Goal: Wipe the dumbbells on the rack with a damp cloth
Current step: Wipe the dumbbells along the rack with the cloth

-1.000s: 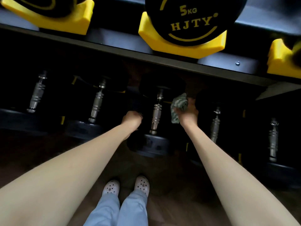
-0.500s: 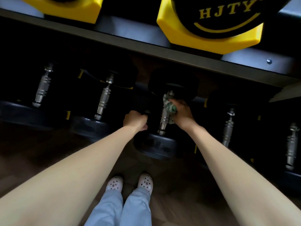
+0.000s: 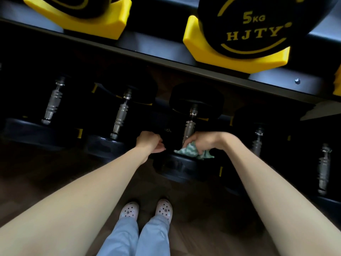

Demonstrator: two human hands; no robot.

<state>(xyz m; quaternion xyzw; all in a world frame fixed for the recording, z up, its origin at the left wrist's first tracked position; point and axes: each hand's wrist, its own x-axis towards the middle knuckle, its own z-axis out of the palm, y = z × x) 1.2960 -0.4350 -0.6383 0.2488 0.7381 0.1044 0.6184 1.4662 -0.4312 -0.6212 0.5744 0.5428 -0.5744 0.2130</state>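
Head view: cloth (image 3: 191,151) inside right grip (image 3: 204,141)

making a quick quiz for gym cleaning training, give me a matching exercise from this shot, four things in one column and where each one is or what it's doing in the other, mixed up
Things:
1. cloth
2. left hand
3. 5 kg dumbbell
4. shoes

Places or states:
A. sits in a yellow cradle on the upper shelf
B. on the floor at the bottom of the view
C. bunched in the right hand at the lower end of a metal handle
D. curled shut beside the lower-row dumbbell, holding no cloth

Pairs: 1-C, 2-D, 3-A, 4-B
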